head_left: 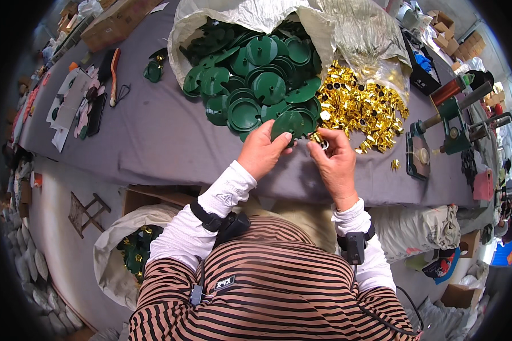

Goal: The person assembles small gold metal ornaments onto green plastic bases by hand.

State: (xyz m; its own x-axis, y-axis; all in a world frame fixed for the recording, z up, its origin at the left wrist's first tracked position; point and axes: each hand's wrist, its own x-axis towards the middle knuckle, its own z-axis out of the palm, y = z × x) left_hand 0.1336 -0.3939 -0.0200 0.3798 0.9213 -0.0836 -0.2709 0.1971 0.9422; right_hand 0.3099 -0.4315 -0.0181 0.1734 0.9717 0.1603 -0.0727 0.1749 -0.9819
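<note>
My left hand (pixel 261 152) pinches the green disc (pixel 288 123); my right hand (pixel 337 161) pinches a gold piece (pixel 318 139) just right of it

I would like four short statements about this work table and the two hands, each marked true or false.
1. The left hand holds a green plastic disc. True.
2. The gold foil pieces lie to the left of the green discs pile. False: they lie to its right.
3. The table has a red cover. False: the cover is grey.
4. The right hand pinches a small gold piece near the disc. True.
</note>
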